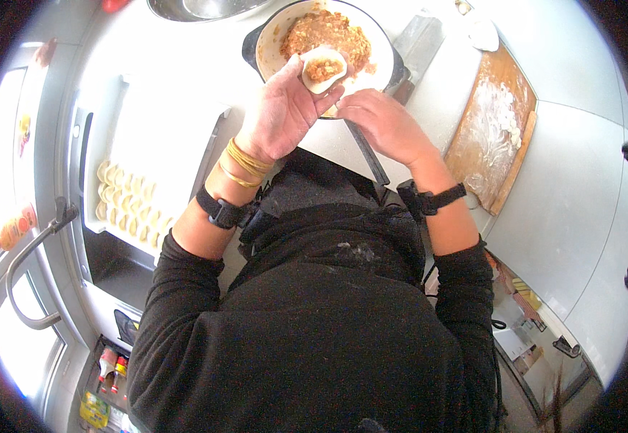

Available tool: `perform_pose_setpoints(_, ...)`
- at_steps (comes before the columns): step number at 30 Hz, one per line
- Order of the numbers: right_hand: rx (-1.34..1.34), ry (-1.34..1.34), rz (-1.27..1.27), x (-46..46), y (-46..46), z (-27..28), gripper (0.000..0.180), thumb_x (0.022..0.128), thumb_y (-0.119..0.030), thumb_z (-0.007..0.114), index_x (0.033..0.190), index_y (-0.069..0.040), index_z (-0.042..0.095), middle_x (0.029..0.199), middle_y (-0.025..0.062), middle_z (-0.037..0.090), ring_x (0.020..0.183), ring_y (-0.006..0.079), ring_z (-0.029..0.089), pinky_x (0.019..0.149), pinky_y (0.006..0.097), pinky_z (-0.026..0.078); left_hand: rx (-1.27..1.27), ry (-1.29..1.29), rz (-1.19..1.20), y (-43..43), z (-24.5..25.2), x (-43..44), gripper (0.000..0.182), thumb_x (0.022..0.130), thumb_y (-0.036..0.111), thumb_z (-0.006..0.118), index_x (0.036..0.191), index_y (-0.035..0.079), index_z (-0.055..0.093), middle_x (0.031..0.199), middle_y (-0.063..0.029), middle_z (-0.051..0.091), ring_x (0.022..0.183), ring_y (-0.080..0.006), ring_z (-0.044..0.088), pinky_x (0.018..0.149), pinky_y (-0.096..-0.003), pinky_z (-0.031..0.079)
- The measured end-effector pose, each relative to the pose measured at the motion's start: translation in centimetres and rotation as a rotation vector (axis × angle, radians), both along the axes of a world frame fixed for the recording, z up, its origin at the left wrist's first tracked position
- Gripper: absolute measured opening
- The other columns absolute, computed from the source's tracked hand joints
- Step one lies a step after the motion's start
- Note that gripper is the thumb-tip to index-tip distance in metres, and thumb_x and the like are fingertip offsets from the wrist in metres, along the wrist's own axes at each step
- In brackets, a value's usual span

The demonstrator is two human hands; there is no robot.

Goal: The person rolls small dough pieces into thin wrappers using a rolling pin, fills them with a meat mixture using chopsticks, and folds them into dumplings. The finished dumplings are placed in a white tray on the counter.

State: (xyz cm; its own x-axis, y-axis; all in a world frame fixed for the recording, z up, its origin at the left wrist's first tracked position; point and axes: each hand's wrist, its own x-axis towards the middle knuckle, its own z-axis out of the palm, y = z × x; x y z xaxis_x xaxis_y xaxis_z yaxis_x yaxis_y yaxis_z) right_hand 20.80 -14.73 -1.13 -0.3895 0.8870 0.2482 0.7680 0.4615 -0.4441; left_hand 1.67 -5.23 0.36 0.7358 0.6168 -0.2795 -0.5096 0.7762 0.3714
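Note:
A round dough wrapper (319, 84) with a mound of reddish-brown filling on it rests on the upturned fingers of my left hand (287, 111). Just below and beyond it is a two-handled pot (268, 51), white inside, with a mass of the same filling (341, 32). My right hand (381, 122) is at the pot's near rim, fingers bent, close to my left fingertips; its fingertips are partly hidden. Under it a dark, flat utensil handle (368, 154) sticks out past the counter's edge; whether my fingers touch it I cannot tell.
Rows of folded dumplings (130, 200) lie on a white tray (94, 216) at the left. On the right a floured wooden board (471, 122) carries small dough pieces (514, 132). A metal bowl (205, 8) stands behind, and a faucet (16, 276) curves at far left.

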Motion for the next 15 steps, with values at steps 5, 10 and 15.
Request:
perform_pose_setpoints(5,0.092,0.154,-0.241,1.0,-0.2,3.0,0.023,0.073,-0.005,0.073,0.094,-0.01,0.066,0.096,0.0045,0.064,0.092,0.0261,0.062,0.081,0.0374,0.052,-0.004,-0.047,-0.067,-0.6,-0.1,0.5,0.047,0.105,0.031,0.032,0.137,-0.002,0.041,0.136,-0.0174,0.051,0.127,-0.0306,0.051,0.109,-0.0419,0.042)
perform_pose_setpoints(10,0.268,0.114,-0.245,-0.4,0.8,3.8,0.023,0.069,-0.01,0.078,0.091,-0.012,0.069,0.09,0.0035,0.063,0.087,0.0252,0.061,0.076,0.0373,0.052,-0.019,-0.125,-0.152,-1.0,-0.4,1.2,0.045,0.106,0.033,0.033,0.138,0.001,0.039,0.133,-0.0132,0.053,0.119,-0.0232,0.056,0.103,-0.0384,0.047)
perform_pose_setpoints(15,0.325,0.174,-0.269,-0.2,1.4,3.6,0.019,0.069,-0.013,0.079,0.085,-0.012,0.07,0.088,0.0038,0.062,0.084,0.025,0.06,0.074,0.0373,0.051,-0.013,-0.129,-0.178,-1.3,-0.2,1.4,0.043,0.105,0.029,0.036,0.138,0.002,0.042,0.134,-0.0124,0.053,0.119,-0.0207,0.056,0.104,-0.0371,0.047)
